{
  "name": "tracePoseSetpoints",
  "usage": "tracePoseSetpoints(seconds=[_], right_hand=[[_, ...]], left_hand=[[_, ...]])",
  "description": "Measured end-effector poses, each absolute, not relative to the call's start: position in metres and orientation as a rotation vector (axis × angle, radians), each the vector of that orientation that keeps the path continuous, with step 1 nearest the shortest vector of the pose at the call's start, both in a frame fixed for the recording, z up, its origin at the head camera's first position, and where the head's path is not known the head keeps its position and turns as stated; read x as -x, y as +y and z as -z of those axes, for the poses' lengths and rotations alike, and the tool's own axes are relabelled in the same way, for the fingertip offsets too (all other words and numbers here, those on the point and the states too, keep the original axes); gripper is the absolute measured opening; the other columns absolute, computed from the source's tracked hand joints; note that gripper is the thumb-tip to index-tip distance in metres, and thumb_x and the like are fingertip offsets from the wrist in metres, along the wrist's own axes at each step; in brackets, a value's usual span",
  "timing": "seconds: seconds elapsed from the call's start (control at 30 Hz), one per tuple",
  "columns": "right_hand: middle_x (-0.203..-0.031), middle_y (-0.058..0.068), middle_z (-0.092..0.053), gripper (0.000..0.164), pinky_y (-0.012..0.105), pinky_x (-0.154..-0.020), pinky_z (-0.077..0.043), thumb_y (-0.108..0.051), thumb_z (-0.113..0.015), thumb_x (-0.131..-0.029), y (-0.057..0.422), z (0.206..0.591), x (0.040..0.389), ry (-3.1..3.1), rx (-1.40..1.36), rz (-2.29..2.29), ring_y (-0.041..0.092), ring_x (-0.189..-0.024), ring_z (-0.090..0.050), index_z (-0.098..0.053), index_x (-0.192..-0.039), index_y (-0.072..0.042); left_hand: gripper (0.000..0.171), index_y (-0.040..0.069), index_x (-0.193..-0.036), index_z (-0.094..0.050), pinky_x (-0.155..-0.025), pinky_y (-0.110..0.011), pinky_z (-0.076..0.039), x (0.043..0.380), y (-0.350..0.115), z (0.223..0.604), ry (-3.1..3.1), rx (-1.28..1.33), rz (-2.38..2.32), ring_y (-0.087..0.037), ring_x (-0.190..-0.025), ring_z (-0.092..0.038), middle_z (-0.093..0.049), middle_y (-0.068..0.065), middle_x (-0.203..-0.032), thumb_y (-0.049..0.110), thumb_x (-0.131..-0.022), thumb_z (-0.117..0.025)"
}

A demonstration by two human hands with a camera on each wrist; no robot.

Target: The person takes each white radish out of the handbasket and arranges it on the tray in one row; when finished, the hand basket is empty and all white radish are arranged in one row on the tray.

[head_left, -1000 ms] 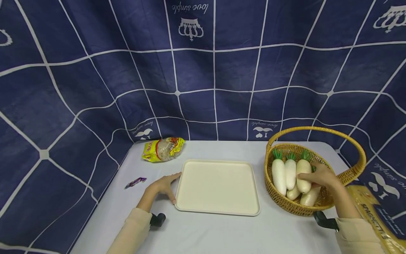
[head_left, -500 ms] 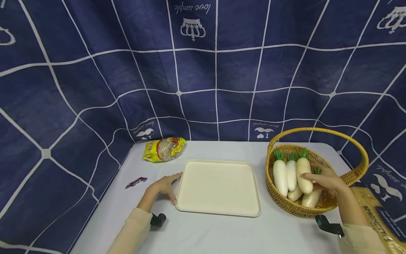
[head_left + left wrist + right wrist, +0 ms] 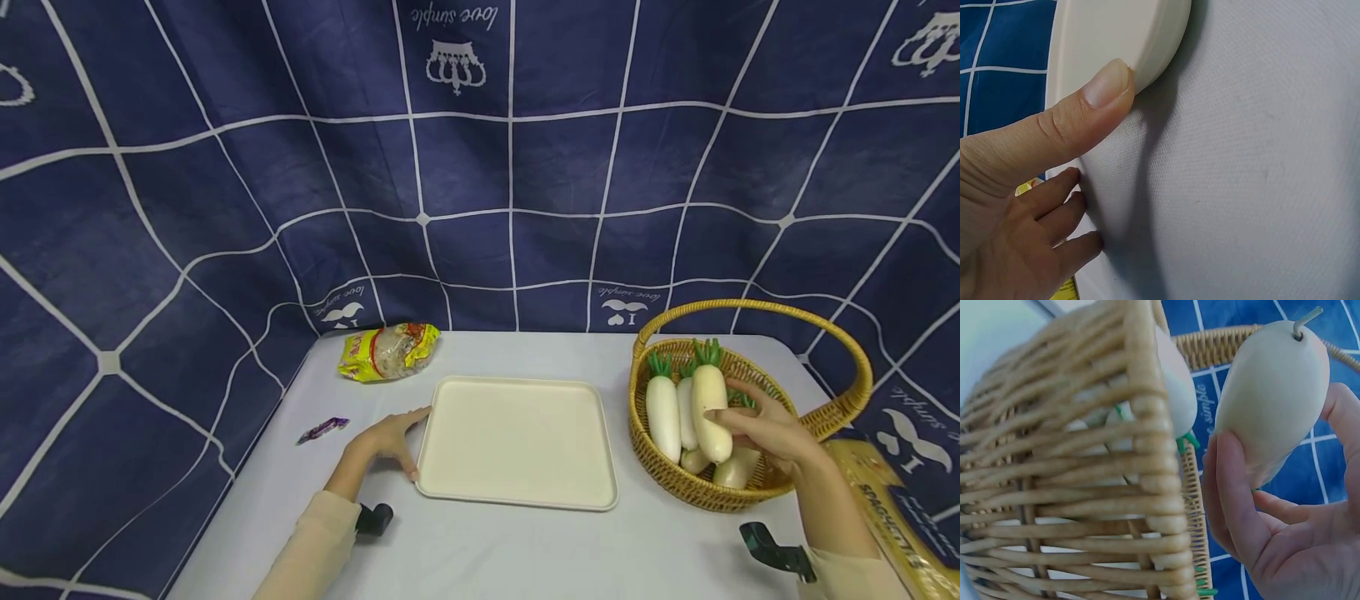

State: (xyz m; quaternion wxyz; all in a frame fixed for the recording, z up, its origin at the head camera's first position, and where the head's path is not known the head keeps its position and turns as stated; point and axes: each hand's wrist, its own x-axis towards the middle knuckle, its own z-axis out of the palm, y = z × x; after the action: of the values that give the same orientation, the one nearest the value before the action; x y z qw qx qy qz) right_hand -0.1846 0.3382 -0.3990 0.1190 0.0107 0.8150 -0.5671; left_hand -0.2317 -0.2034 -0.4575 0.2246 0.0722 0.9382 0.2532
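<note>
My right hand point(image 3: 772, 429) grips a white radish point(image 3: 710, 417) with green leaves, its thumb and fingers curled round the body. In the head view that radish overlaps the other white radishes point(image 3: 662, 421) in the wicker basket point(image 3: 720, 500). From the right wrist, the radish's tip point(image 3: 1279, 381) with its short root stands above the basket rim point(image 3: 1154, 425). My left hand point(image 3: 384, 437) is spread at the left edge of a cream tray point(image 3: 517, 442), fingers extended. The left wrist view has the thumb point(image 3: 1085, 112) right at the tray's corner point(image 3: 1116, 31).
A yellow snack packet point(image 3: 388, 352) lies at the back left of the white table, with a small purple wrapped candy point(image 3: 322, 430) nearer. The basket's tall handle point(image 3: 757, 307) arches over it. A spaghetti bag point(image 3: 885, 508) lies at the right. Blue checked curtain point(image 3: 480, 183) surrounds the table.
The right hand has lifted the radish a little out of the pile, moving it up and slightly left. The left hand and the tray stay as they were.
</note>
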Motion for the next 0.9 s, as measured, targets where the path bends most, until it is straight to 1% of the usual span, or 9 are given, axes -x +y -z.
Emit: tracePoseSetpoints(seconds=[0.17, 0.33, 0.43, 0.53, 0.63, 0.73, 0.83, 0.9], right_hand=[[-0.104, 0.016, -0.061, 0.089, 0.033, -0.071, -0.058, -0.017, -0.06, -0.089, 0.333, 0.398, 0.174, 2.39, -0.029, 1.68, 0.016, -0.081, -0.066, 0.003, -0.146, 0.009], [-0.105, 0.018, -0.061, 0.085, 0.036, -0.069, -0.059, -0.015, -0.058, -0.09, 0.328, 0.402, 0.16, 2.387, -0.017, 1.689, 0.019, -0.08, -0.067, 0.002, -0.146, 0.007], [-0.11, 0.02, -0.059, 0.083, 0.038, -0.068, -0.059, -0.014, -0.057, -0.091, 0.323, 0.403, 0.151, 2.377, -0.013, 1.709, 0.021, -0.08, -0.068, 0.001, -0.147, 0.005], [-0.115, 0.024, -0.053, 0.082, 0.039, -0.067, -0.059, -0.015, -0.058, -0.091, 0.317, 0.404, 0.144, 2.383, -0.03, 1.718, 0.021, -0.078, -0.068, -0.001, -0.148, 0.003], [-0.117, 0.028, -0.047, 0.082, 0.039, -0.068, -0.059, -0.016, -0.06, -0.091, 0.31, 0.404, 0.138, 2.372, -0.05, 1.73, 0.02, -0.079, -0.067, -0.003, -0.149, -0.002], [-0.114, 0.025, -0.047, 0.079, 0.039, -0.068, -0.059, -0.015, -0.061, -0.09, 0.305, 0.404, 0.132, 2.359, -0.039, 1.745, 0.019, -0.081, -0.066, -0.009, -0.149, -0.009], [-0.106, 0.017, -0.052, 0.073, 0.039, -0.066, -0.058, -0.012, -0.061, -0.089, 0.301, 0.406, 0.125, 2.348, 0.006, 1.761, 0.019, -0.081, -0.065, -0.016, -0.147, -0.018], [-0.102, 0.013, -0.054, 0.07, 0.039, -0.064, -0.058, -0.01, -0.06, -0.089, 0.298, 0.408, 0.121, 2.34, 0.037, 1.767, 0.02, -0.08, -0.065, -0.019, -0.144, -0.022]], left_hand=[[0.116, 0.013, -0.146, -0.035, -0.11, -0.056, -0.027, 0.232, -0.204, 0.459, 2.589, -0.189, -0.709, -0.039, -0.137, -0.029, -0.035, -0.016, -0.149, 0.016, -0.045, -0.093], [0.116, 0.012, -0.146, -0.036, -0.11, -0.056, -0.027, 0.232, -0.206, 0.46, 2.594, -0.214, -0.707, -0.039, -0.136, -0.03, -0.035, -0.017, -0.148, 0.016, -0.046, -0.093], [0.116, 0.011, -0.146, -0.035, -0.109, -0.056, -0.027, 0.231, -0.206, 0.46, 2.601, -0.23, -0.699, -0.039, -0.136, -0.03, -0.035, -0.018, -0.148, 0.016, -0.046, -0.093], [0.115, 0.011, -0.146, -0.036, -0.11, -0.056, -0.027, 0.231, -0.206, 0.46, 2.608, -0.237, -0.699, -0.039, -0.136, -0.03, -0.036, -0.018, -0.148, 0.016, -0.046, -0.093], [0.115, 0.011, -0.145, -0.036, -0.109, -0.056, -0.028, 0.231, -0.206, 0.459, 2.614, -0.242, -0.691, -0.04, -0.135, -0.031, -0.036, -0.018, -0.147, 0.015, -0.045, -0.093], [0.115, 0.011, -0.145, -0.037, -0.109, -0.057, -0.028, 0.231, -0.206, 0.459, 2.614, -0.235, -0.687, -0.04, -0.136, -0.03, -0.036, -0.018, -0.147, 0.016, -0.045, -0.093], [0.115, 0.011, -0.145, -0.037, -0.109, -0.057, -0.028, 0.232, -0.206, 0.46, 2.613, -0.238, -0.689, -0.04, -0.136, -0.03, -0.036, -0.018, -0.147, 0.016, -0.045, -0.093], [0.115, 0.01, -0.145, -0.036, -0.109, -0.056, -0.028, 0.232, -0.206, 0.461, 2.613, -0.243, -0.687, -0.04, -0.136, -0.03, -0.036, -0.018, -0.148, 0.017, -0.046, -0.093]])
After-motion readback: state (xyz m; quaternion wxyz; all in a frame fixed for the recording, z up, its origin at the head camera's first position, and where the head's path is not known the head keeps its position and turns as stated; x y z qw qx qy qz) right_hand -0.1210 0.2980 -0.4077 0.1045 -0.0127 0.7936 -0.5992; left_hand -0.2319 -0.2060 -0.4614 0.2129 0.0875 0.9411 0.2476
